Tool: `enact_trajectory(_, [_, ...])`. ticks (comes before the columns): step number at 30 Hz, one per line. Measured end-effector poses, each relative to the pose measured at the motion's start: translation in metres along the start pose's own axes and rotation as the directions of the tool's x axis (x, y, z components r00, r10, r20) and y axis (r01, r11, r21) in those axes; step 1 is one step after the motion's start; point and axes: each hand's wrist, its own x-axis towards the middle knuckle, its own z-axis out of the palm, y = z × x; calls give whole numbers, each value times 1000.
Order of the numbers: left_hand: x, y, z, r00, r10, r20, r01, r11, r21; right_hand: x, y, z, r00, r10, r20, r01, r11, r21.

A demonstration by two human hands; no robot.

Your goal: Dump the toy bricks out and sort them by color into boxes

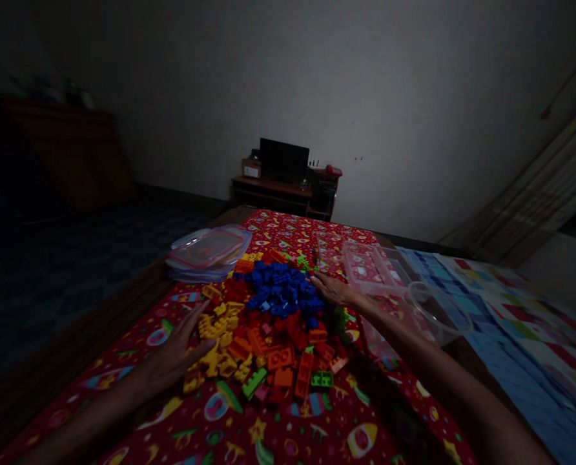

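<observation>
1. Where the red cloth [249, 445] lay, a heap of bricks [273, 316] sat in its middle, blue farthest, yellow left, orange and red nearest.
2. The left hand [172, 355] lay flat, fingers spread and released, fingertips touching the yellow bricks at the heap's left edge.
3. The right hand [334, 290] lay open too, grasping nothing, its fingers against the blue bricks.
4. Clear lids [208, 252] were stacked just left of the heap; clear boxes [389, 268] and a bowl [438, 313] stood just right of it.
5. A monitor [284, 160] stood on a desk [268, 190] well beyond the cloth.
</observation>
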Motion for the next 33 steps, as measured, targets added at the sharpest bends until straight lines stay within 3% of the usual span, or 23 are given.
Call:
enact_trajectory(3, [5, 11, 9, 997, -60, 42, 64, 994, -94, -1, -12, 5, 995, 80, 59, -81, 997, 11])
enact_trajectory(8, [26, 38, 7, 999, -38, -7, 38, 998, -53, -12, -25, 8, 998, 31, 54, -31, 1000, -3])
enact_trajectory(11, [45, 20, -13, 968, -26, -248, 39, 998, 47, -20, -24, 3, 1000, -2, -7, 2, 998, -57])
enact_trajectory(14, [74, -21, -37, 912, 2, -411, 80, 980, 181, -22, -23, -7, 995, -33, -96, 26, 997, -74])
enact_trajectory(17, [102, -63, -44, 937, -161, -311, 211, 968, 134, -20, -20, -13, 986, -60, -157, 53, 998, -46])
enact_trajectory(21, [125, -92, -29, 952, -173, -252, 198, 977, 80, -16, -11, -8, 987, -80, -140, 78, 997, -15])
enact_trajectory(25, [144, -97, -18, 956, -145, -256, 166, 984, 63, -9, -2, 0, 990, -60, -131, 61, 998, 7])
enact_trajectory(33, [183, -84, -30, 973, -183, -140, 194, 979, 67, 43, -7, -4, 982, -89, -164, 92, 996, 14])
